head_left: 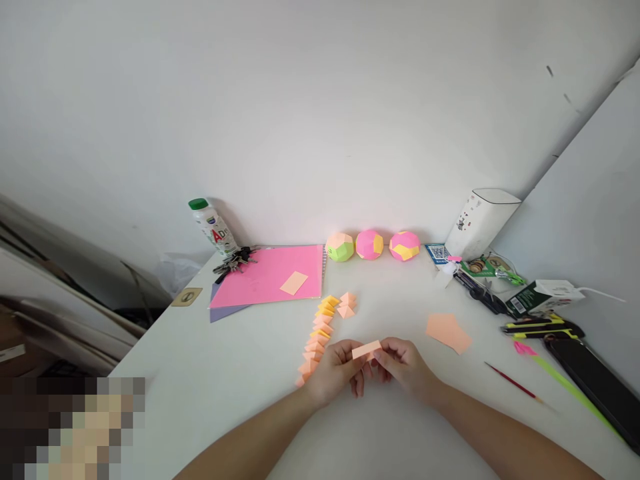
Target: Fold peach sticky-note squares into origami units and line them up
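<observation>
Between my two hands is a small folded strip of peach paper, held above the white table. My left hand pinches its left end between thumb and fingers. On the right end, my right hand closes with thumb and fingertips. Just beyond my left hand runs a slanting row of folded paper pieces in peach and yellow. A short group of folded peach pieces lies beside the row's far end. To the right of my right hand lie flat peach paper sheets.
Three paper balls stand along the wall. A pink folder with a peach paper slip, keys and a bottle are back left. At right are a white container, a box cutter, a thin brush and a black case.
</observation>
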Motion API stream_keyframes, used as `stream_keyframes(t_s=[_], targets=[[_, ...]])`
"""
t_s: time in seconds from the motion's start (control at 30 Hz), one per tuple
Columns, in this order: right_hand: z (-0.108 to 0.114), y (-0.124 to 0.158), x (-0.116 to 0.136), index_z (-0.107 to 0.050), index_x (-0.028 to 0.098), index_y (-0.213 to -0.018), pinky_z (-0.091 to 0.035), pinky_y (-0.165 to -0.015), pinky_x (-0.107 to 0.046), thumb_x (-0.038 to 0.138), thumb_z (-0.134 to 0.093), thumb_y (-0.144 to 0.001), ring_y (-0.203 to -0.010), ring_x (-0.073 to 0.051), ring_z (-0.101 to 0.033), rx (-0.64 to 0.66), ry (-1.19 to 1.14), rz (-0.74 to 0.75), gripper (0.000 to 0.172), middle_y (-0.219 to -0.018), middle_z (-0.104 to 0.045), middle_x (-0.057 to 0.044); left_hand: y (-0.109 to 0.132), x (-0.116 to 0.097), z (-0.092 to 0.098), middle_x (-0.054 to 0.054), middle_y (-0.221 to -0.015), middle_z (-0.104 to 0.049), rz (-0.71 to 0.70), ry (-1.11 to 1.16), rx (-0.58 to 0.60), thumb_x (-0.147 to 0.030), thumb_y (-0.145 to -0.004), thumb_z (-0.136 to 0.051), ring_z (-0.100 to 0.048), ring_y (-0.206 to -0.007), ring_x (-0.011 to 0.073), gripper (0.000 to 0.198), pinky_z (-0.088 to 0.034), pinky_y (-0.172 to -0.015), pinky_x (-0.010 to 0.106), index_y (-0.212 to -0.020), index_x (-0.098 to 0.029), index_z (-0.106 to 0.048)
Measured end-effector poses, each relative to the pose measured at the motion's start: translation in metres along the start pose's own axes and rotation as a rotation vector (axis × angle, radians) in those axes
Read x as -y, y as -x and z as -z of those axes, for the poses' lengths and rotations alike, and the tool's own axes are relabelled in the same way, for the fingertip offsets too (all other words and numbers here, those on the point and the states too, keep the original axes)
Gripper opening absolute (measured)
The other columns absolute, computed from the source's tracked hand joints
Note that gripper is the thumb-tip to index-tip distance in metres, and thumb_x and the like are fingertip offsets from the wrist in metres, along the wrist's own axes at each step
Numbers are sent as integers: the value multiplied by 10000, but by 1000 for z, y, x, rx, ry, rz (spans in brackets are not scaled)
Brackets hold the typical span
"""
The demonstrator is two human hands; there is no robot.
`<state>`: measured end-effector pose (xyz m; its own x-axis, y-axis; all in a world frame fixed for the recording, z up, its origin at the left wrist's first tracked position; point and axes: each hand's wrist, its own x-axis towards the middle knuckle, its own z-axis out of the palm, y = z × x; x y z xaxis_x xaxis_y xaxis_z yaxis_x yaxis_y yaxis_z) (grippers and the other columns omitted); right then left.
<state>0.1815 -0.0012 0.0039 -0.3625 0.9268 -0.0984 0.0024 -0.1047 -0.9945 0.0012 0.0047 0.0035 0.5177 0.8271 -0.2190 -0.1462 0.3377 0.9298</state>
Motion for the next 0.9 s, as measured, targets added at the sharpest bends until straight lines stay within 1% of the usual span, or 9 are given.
stream_keyframes(t_s=[0.17, 0.27, 0.47, 0.7, 0.8, 0.9], targets=[[0, 0, 1, -631, 135, -795, -443, -502, -240, 432, -578, -859, -521, -107, -533, -8, 13, -5, 309, -684, -603, -23, 0, -2, -2, -2, -633, -628, 21, -37, -17, -485, -790, -602, -548, -386, 90, 352, -394, -369, 203, -834, -142, -541], [0, 1, 2, -640, 133, -803, -447, -506, -244, 426, -585, -855, -531, -111, -534, -9, 34, -10, 303, -686, -599, -25, 2, -4, -4, -3, -607, -625, 55, -90, -20, -508, -769, -608, -542, -387, 91, 371, -387, -370, 202, -793, -146, -534], [0, 3, 3, -632, 138, -768, -434, -489, -232, 404, -571, -867, -515, -107, -512, 43, 50, 35, 290, -621, -568, -4, 4, -5, -4, -8, -572, -610, 86, -209, -20, -485, -790, -578, -544, -408, 100, 331, -393, -391, 207, -748, -165, -507], [-1, 3, 4, -627, 146, -773, -424, -519, -242, 328, -532, -888, -541, -113, -507, 104, 77, 73, 236, -637, -610, -18, 6, -1, -4, -9, -582, -607, 79, -243, -5, -378, -824, -532, -545, -428, 102, 226, -407, -425, 218, -747, -166, -516], [-3, 3, 6, -616, 147, -768, -410, -518, -242, 256, -546, -857, -545, -115, -507, 116, 94, 87, 158, -641, -618, -17, 6, -1, -4, -12, -583, -606, 75, -227, -4, -312, -803, -547, -544, -425, 101, 156, -404, -421, 215, -758, -165, -523], [-4, 3, 7, -610, 149, -796, -420, -538, -246, 198, -546, -826, -578, -126, -540, 139, 92, 84, 86, -666, -629, -19, 6, -1, -4, -17, -576, -600, 68, -218, -12, -264, -779, -554, -541, -415, 100, 106, -397, -408, 208, -759, -166, -519]])
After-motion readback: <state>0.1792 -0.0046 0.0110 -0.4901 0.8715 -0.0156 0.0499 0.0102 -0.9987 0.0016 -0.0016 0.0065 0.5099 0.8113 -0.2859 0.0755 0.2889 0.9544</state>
